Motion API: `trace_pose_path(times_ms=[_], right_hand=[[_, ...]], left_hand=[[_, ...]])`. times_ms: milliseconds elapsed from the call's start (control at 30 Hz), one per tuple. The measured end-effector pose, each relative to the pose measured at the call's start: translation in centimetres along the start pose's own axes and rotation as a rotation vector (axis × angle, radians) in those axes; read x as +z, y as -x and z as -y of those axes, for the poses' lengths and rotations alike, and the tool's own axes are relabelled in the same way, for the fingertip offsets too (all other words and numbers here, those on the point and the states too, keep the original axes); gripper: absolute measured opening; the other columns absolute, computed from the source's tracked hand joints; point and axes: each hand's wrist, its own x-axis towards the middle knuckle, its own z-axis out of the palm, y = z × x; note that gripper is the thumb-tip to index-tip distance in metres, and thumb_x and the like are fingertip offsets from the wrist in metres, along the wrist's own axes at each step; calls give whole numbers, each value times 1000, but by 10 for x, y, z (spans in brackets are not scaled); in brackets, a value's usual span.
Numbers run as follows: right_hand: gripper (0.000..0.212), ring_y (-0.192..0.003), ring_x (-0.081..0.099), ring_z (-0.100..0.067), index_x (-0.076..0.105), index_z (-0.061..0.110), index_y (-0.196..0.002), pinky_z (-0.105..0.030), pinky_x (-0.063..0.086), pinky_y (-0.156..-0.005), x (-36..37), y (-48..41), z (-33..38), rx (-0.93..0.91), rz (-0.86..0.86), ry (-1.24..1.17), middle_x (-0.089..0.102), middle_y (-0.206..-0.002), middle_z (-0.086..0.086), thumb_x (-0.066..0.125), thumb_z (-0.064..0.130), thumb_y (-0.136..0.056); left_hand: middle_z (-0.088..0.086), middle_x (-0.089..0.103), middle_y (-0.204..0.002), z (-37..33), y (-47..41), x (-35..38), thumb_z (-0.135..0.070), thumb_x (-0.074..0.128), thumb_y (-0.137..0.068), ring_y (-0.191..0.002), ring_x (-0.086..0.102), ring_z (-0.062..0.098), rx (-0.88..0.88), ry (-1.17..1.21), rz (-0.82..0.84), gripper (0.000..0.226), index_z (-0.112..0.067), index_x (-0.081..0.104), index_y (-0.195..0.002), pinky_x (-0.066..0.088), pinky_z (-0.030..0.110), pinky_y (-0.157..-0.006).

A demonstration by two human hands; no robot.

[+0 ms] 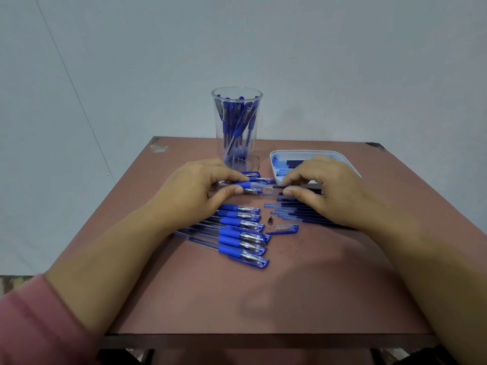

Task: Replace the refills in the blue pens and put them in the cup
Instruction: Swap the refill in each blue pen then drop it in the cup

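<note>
Just on the near side of the cup (214,97), our left hand (200,189) pinched the pen barrel (251,185) and our right hand (325,192) pinched the refill (277,186) at its mouth, where we judged a skewed push could bend or jam it.
</note>
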Motion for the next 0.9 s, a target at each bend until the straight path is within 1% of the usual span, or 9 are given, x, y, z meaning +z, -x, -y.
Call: trace_pose_path(times_ms=[133,233,367,467,533,633,733,833,900], right_hand=[[24,-78,49,-2,74,26,-102,-16,38,-73,9,-5,5,-39,38,5,61,-86,25,62,41,-86],[38,-86,50,-1,65,35,-115,-16,40,-80,5,-4,6,5,82,2,64,-94,21,60,54,-83],[20,-86,53,-1,54,44,-92,-26,46,-79,-6,2,0,84,72,-10,58,-86,26,68,35,-82],[18,-81,53,-4,61,35,-90,-26,47,-76,0,1,4,78,65,-28,58,-83,22,71,20,-85],[14,-83,53,-5,68,28,-100,-20,45,-76,6,-1,10,47,63,-27,60,-87,20,69,24,-87],[27,-91,53,-2,65,32,-114,-14,42,-80,6,-2,13,62,92,-47,63,-97,17,67,33,-88],[22,-88,55,-3,58,41,-104,-20,45,-79,1,1,7,109,53,-42,62,-94,17,65,38,-83],[16,-83,56,-3,56,37,-92,-26,48,-74,3,2,7,158,54,-61,60,-86,15,68,29,-85],[12,-84,57,-5,63,32,-94,-25,48,-74,7,0,12,168,72,-74,61,-87,13,68,24,-87]], left_hand=[[-12,65,-89,-5,0,4,-36,65,-90,-73,63,10,42,8,37,25,-28,72,-112,54,34,-67],[-12,64,-88,-4,0,4,-37,64,-90,-73,62,10,22,18,9,25,-28,72,-112,53,33,-67],[-14,63,-88,-5,0,2,-45,57,-88,-77,61,8,8,17,-14,33,-28,72,-113,53,32,-69],[-15,63,-88,-5,0,4,-41,60,-89,-77,61,7,13,11,-11,28,-29,72,-112,53,30,-68],[-14,64,-89,-5,0,5,-38,64,-90,-76,62,8,15,8,-7,25,-29,72,-111,53,31,-69],[-14,64,-89,-5,0,5,-39,64,-90,-77,60,7,13,1,-9,27,-29,72,-113,51,28,-68],[-17,62,-89,-5,0,3,-44,59,-88,-79,58,4,8,6,-19,32,-29,71,-114,49,24,-70],[-18,61,-89,-5,0,3,-44,59,-89,-80,58,3,11,0,-11,32,-30,71,-115,49,23,-71],[-17,63,-90,-6,0,3,-42,61,-89,-81,59,4,15,-9,-8,30,-29,71,-114,51,25,-71]])
